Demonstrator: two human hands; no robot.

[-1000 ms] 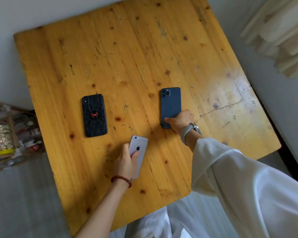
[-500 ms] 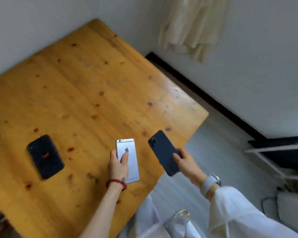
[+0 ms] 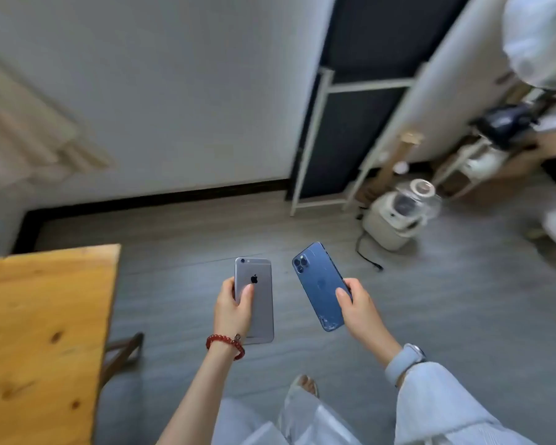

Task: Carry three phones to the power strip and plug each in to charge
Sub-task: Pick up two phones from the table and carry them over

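My left hand (image 3: 233, 308) grips a silver phone (image 3: 260, 303), back side up, over the grey floor. My right hand (image 3: 360, 311) holds a dark blue phone (image 3: 318, 284) with a cracked back, tilted to the left. Both phones hang in the air side by side, apart from each other. The black phone is out of view. No power strip shows in this frame.
A corner of the wooden table (image 3: 45, 332) lies at the left. A white frame rack (image 3: 341, 136) leans against the wall ahead. A white appliance (image 3: 395, 220) with a black cord sits on the floor at right. My foot (image 3: 305, 385) shows below.
Both phones were lifted off the table and carried away from it. The view swung right, so the table slid to the left edge and the black phone dropped out of sight.
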